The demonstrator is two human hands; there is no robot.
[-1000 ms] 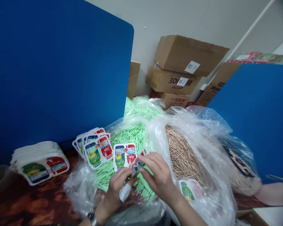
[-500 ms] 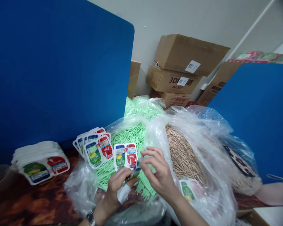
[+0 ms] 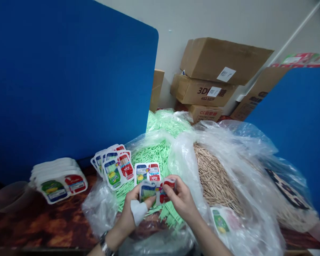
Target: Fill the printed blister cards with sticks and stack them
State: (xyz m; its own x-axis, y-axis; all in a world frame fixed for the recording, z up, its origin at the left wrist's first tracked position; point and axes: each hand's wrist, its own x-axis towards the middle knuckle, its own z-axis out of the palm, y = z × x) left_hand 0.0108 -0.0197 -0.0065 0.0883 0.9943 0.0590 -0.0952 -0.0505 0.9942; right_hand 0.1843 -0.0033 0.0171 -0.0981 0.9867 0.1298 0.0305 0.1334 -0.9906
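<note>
My left hand (image 3: pixel 130 209), with a white wrap round part of it, grips the left side of a two-part candy packet (image 3: pixel 148 192). Fingers of my right hand (image 3: pixel 182 199) are closed on the packet's red right half. Pale green sticks show in its left window. Just behind it, a similar packet (image 3: pixel 154 168) lies on a heap of thin green candy sticks (image 3: pixel 152 153) in an opened clear bag. Several more packets (image 3: pixel 114 174) are fanned out to the left on the same heap.
Far left stands a pile of packets (image 3: pixel 53 193) on the brown-patterned table (image 3: pixel 69 227). Brown sticks (image 3: pixel 216 177) fill a clear bag on the right, with another packet (image 3: pixel 220 221) at its front. Blue partitions (image 3: pixel 96 89) flank the place; cardboard boxes (image 3: pixel 224 64) are stacked behind.
My right hand has come down and closed on the packet, which is now held up flat between both hands. Before, its fingers were raised and spread. The view has shifted slightly left.
</note>
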